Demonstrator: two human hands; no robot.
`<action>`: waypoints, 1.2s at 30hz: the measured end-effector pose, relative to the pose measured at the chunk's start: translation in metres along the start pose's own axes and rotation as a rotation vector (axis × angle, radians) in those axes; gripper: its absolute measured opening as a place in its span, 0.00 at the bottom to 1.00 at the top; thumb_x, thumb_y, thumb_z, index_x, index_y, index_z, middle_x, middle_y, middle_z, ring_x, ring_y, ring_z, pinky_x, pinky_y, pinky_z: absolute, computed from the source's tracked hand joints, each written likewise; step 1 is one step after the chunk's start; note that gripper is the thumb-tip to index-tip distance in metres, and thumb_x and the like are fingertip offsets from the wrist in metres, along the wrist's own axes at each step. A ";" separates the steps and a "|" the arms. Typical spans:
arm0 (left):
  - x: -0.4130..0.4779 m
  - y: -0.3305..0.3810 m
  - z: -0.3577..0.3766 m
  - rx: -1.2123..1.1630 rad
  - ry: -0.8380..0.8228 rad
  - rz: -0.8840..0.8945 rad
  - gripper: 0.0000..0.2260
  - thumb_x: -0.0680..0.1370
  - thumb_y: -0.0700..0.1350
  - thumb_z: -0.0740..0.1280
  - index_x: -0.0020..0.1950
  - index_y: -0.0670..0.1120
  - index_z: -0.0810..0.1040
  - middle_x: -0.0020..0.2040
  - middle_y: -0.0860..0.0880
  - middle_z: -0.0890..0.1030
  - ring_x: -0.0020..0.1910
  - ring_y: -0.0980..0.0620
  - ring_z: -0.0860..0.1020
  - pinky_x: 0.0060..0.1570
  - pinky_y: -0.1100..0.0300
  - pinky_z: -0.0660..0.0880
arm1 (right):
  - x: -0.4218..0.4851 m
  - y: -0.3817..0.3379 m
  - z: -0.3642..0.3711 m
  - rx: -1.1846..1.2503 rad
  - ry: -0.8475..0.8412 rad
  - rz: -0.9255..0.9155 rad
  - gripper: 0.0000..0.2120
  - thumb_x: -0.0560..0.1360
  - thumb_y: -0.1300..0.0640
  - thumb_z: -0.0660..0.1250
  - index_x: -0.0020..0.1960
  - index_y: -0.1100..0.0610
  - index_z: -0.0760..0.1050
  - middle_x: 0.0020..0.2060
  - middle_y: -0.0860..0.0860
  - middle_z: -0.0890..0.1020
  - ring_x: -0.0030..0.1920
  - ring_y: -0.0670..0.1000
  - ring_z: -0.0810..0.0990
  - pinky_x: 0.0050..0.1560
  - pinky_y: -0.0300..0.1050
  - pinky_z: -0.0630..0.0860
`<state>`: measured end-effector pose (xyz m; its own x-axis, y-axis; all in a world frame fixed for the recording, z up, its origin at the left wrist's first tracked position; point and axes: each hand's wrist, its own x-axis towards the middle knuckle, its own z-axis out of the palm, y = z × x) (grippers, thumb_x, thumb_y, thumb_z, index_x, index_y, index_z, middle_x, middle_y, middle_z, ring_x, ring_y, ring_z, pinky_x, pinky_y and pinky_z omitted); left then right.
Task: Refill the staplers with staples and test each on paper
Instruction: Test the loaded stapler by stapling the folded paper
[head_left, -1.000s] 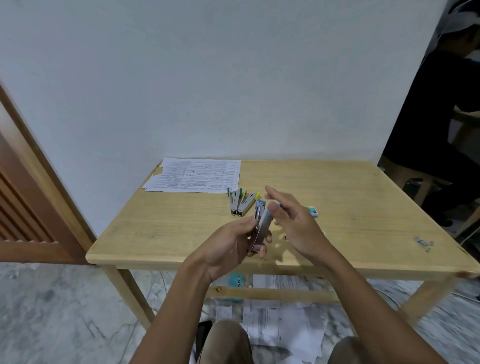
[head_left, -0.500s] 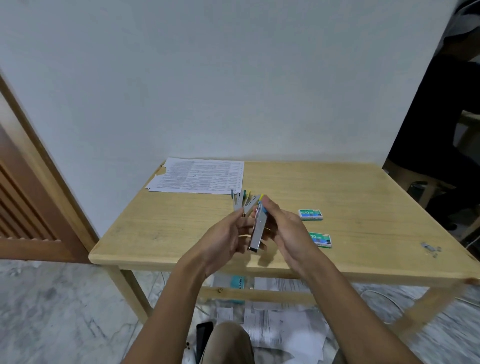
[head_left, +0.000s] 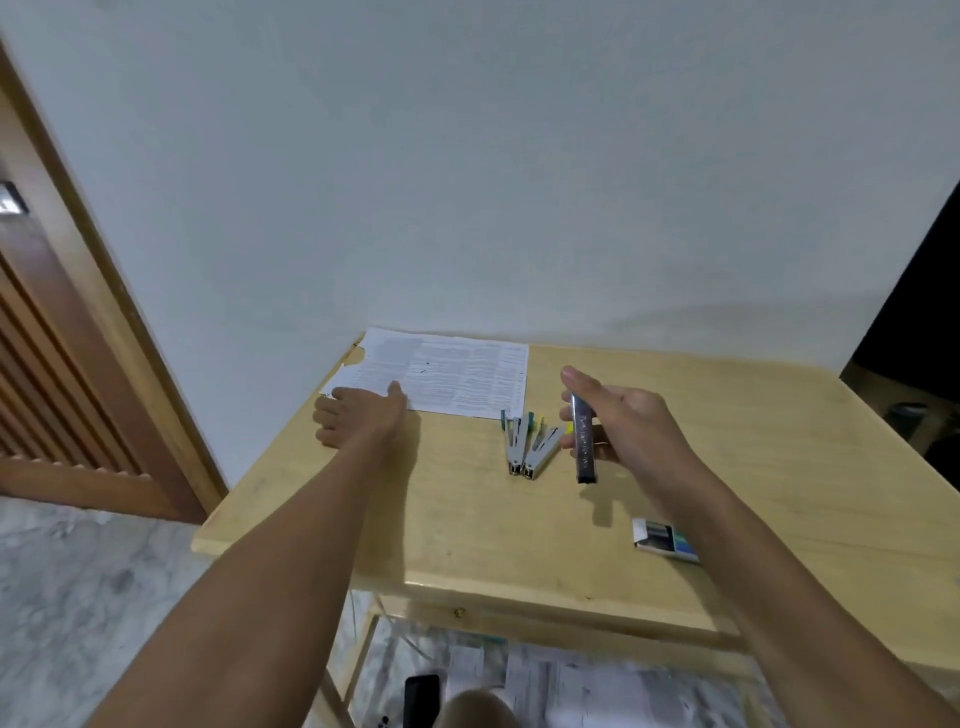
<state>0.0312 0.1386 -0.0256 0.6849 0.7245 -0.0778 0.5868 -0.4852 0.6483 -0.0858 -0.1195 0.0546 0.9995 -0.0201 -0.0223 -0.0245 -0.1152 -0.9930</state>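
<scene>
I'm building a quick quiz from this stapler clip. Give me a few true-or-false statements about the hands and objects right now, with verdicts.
1. The right hand holds a stapler above the table. True.
2. The left hand also grips a stapler. False: the left hand holds no stapler. It reaches to the printed paper, with its thumb lying on the sheet.
3. Two staplers lie side by side on the table, just in front of the paper. True.
4. The staple box sits on top of the paper. False: the staple box lies on the bare table near the front right, beside the right forearm.
</scene>
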 end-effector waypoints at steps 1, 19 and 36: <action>0.007 0.003 0.001 0.008 0.019 -0.030 0.38 0.75 0.66 0.63 0.71 0.36 0.62 0.69 0.40 0.65 0.68 0.42 0.64 0.65 0.48 0.62 | 0.006 -0.001 0.001 -0.013 -0.003 -0.009 0.27 0.71 0.38 0.70 0.51 0.64 0.82 0.43 0.56 0.86 0.36 0.50 0.86 0.43 0.42 0.81; 0.040 -0.002 0.028 -0.309 0.277 0.140 0.09 0.80 0.48 0.61 0.56 0.46 0.72 0.52 0.46 0.79 0.57 0.40 0.75 0.60 0.47 0.64 | 0.021 0.010 0.022 0.032 0.037 -0.058 0.22 0.72 0.42 0.70 0.48 0.62 0.82 0.43 0.59 0.85 0.40 0.51 0.87 0.53 0.53 0.82; -0.004 -0.006 0.023 -0.031 -0.259 0.647 0.20 0.69 0.71 0.67 0.55 0.64 0.81 0.74 0.51 0.67 0.75 0.48 0.60 0.71 0.47 0.60 | -0.018 0.008 -0.001 0.312 0.172 -0.044 0.23 0.68 0.42 0.69 0.51 0.60 0.81 0.41 0.53 0.82 0.36 0.50 0.80 0.43 0.48 0.83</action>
<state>0.0347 0.1281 -0.0466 0.9760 0.1524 0.1554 0.0162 -0.7628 0.6464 -0.1045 -0.1213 0.0473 0.9813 -0.1919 0.0148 0.0516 0.1885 -0.9807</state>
